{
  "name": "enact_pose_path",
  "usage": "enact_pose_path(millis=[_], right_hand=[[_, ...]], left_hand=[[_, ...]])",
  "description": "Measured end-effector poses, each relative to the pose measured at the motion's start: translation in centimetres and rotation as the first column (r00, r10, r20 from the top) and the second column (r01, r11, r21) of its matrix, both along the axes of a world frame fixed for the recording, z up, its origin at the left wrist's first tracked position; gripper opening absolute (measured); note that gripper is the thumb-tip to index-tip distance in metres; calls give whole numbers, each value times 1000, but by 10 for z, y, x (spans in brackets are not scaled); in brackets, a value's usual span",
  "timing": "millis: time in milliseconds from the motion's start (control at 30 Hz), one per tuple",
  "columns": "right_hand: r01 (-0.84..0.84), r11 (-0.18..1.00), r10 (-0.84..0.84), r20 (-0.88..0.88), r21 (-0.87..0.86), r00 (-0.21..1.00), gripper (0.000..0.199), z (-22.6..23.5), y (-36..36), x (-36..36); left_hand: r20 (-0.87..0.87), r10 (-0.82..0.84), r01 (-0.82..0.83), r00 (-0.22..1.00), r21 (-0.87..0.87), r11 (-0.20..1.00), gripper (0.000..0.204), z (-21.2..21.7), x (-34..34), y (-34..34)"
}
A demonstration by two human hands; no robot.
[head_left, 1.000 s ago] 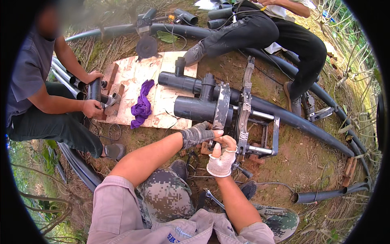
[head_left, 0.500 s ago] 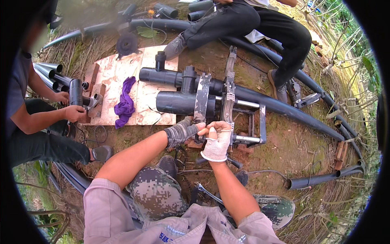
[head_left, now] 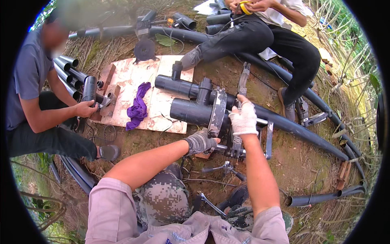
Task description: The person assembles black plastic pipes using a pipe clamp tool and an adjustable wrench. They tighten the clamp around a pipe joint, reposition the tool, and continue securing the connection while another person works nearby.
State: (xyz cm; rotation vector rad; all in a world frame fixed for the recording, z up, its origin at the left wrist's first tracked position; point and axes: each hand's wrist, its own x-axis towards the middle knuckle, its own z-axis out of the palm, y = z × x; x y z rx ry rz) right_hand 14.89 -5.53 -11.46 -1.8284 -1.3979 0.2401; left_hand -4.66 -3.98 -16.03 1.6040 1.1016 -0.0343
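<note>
Left hand [head_left: 202, 141] placed by scuffed clamp ring [head_left: 217, 112], right hand [head_left: 244, 118] laid on 2nd ring [head_left: 243, 82]; grasp of fingers [head_left: 211, 143] cannot be told.

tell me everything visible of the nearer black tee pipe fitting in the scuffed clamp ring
The tee fitting is black, slightly shiny, plastic by its look. Its thick barrel lies sideways, free end pointing left, overlapping the pale board in view. A narrower branch stands out beside the scuffed clamp ring, which goes around the barrel toward its right end. The left hand is near, not clearly touching it.
</note>
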Motion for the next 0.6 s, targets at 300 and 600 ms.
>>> enact_pose_path(millis=[300,600], right_hand=[[-184,801,361,215,-570,907,65,69,126,-54],[-139,661,359,148,-737,922,66,47,165,-71]], left_hand=[[4,78,-78,997,141,987,47,3,2,-7],[28,38,-40,999,73,997,42,1,-1,-6]])
